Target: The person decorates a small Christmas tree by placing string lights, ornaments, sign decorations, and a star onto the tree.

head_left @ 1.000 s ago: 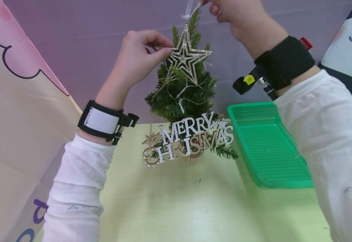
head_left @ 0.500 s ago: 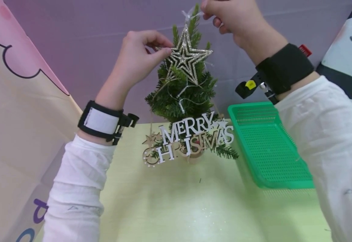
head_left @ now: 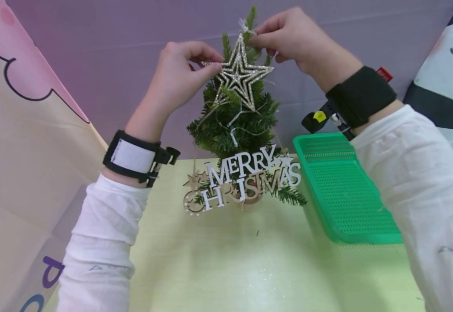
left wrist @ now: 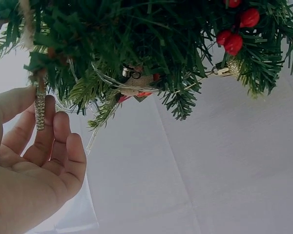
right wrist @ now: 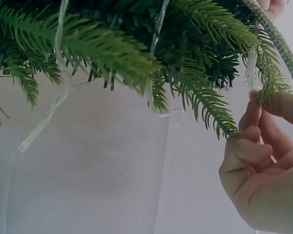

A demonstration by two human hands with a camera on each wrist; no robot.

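Two hands (head_left: 179, 71) on star (head_left: 239, 73), above "MERRY CHRISTMAS" sign (head_left: 250, 177), seemingly pinching.

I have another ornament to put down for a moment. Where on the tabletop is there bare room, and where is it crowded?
The yellow-green table is bare in front of the Merry Christmas sign, between the two sleeves, and left of the sign. The green basket holds nothing visible. It is crowded at the tree top, where left hand and right hand hold the star.

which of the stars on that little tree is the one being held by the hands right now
The big glittery silver star at the treetop: the left hand pinches its left point, the right hand its top. The small wooden stars hang low by the sign, untouched.
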